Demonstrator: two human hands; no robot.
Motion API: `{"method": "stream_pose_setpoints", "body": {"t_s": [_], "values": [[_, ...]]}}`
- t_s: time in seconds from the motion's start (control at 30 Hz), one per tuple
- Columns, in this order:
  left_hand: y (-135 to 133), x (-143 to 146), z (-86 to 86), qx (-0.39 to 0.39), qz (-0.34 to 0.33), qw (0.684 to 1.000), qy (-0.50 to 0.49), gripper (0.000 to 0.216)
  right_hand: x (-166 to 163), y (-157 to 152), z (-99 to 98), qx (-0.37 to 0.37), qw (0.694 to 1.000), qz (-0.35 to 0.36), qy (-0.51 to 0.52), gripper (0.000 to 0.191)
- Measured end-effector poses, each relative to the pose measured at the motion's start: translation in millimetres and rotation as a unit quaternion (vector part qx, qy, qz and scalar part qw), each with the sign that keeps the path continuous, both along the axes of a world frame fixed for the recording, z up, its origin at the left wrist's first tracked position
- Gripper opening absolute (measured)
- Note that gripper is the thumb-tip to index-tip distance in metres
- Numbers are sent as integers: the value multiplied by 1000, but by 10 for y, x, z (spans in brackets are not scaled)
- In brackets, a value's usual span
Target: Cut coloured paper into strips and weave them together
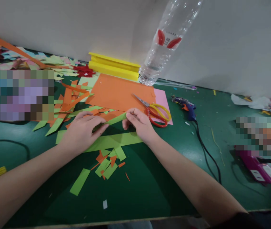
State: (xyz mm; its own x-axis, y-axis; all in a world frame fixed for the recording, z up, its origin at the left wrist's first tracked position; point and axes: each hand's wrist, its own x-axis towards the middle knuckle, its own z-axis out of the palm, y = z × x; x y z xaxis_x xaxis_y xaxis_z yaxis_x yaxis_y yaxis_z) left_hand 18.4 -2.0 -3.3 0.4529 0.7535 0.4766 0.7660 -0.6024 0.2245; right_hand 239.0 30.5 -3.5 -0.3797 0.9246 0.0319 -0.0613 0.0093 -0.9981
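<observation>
hands (111, 127) lie palm-down, fingertips pinching green paper strip (112, 121) between them.

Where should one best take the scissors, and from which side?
Grip the scissors by the red and yellow handle loops, from the right: they lie flat, blades shut and pointing up-left, loops nearest the right hand, which pinches a green strip.

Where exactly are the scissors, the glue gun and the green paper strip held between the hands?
scissors (147, 106), head view, at the pivot where the blades cross.
glue gun (190, 111), head view, on its blue body.
green paper strip (116, 120), head view, on the middle of its raised length.
</observation>
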Motion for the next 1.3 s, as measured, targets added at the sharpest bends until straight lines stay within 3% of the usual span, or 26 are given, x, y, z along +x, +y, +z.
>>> {"method": "stream_pose_setpoints", "body": {"t_s": [0.43,0.77,0.93,1.1,1.3], "values": [[-3,-3,18,4,-6,1000,-1,30,-11,39,-35,-29,990,-107,92,33],[-18,27,82,-4,5,1000,-21,39,-18,26,2,-32,979,-125,160,33],[-16,12,53,-1,6,1000,-25,34,-3,24,-7,-17,985,-104,136,35],[-11,-1,30,5,4,999,-45,30,4,10,-30,55,990,-52,118,37],[-25,13,45,12,-48,997,-51,27,-47,-134,24,136,989,17,-52,37]]}}
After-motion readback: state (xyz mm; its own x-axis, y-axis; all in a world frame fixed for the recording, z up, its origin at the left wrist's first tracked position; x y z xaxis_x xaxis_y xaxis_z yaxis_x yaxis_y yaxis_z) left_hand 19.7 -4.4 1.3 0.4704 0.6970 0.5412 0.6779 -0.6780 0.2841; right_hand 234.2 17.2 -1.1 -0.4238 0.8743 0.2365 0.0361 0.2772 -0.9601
